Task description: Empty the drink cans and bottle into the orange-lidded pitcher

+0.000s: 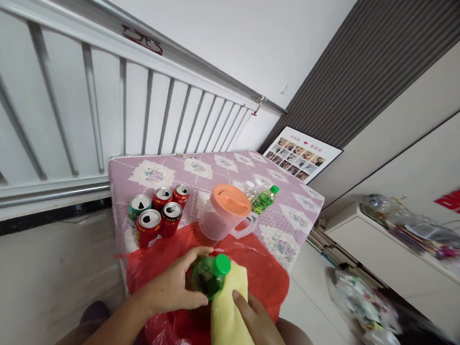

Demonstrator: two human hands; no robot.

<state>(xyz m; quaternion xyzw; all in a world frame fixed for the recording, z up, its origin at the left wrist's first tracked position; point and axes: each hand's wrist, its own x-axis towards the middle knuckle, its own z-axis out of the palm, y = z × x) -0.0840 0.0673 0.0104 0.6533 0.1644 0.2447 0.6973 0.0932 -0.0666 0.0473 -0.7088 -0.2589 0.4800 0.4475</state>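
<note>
In the half-curled left hand (pixel 175 285), gripping a green bottle (pixel 205 279); in the closed right hand (pixel 258 317), holding yellow cloth (pixel 228 322); beyond, narrow room before the pitcher (pixel 219 220).

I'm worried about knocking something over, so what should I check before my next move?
1. Left hand gripping the green bottle: ok.
2. Green cap on that bottle: ok.
3. Right hand holding the yellow cloth: ok.
4. Five cans upright: ok.
5. Red plastic sheet smooth underneath: not ok, it's wrinkled.
6. Cans empty: cannot tell.
</note>
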